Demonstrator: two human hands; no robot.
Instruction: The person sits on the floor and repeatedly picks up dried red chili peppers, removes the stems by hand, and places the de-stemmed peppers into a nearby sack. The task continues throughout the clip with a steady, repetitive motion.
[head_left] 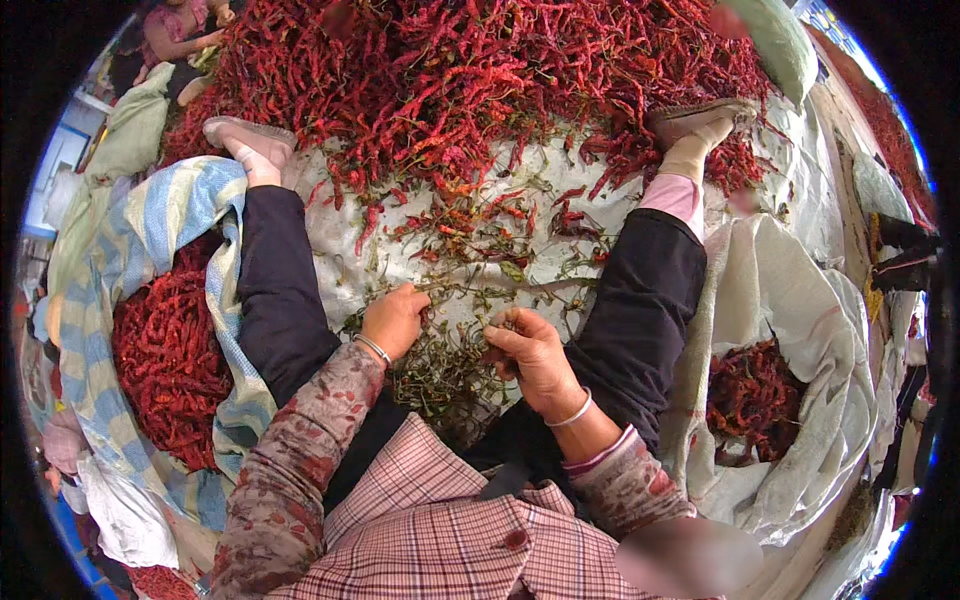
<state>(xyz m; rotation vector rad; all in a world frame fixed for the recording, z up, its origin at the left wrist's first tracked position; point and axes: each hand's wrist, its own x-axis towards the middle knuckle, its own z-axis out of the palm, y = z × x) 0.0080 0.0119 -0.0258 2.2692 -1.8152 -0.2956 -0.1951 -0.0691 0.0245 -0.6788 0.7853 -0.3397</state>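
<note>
Dried red chillies (430,90) lie in a large heap beyond my outstretched legs. Between my legs, loose green-brown stems and leaf scraps (440,385) are gathered on a white sheet (335,235). My left hand (395,318) is over the left side of these scraps, its fingers curled together; what they grip, if anything, is hidden. To its right, my right hand (530,355) has thumb and fingers bent into a pinch above the scraps. Whatever lies in that pinch is too small to name. The two hands are apart.
At my left stands an open blue-and-white striped sack (150,215) filled with red chillies (172,355). An open white sack (830,340) on my right holds darker chillies (757,400). Another person (175,35) sits at the far left, near a pale green sack (130,130).
</note>
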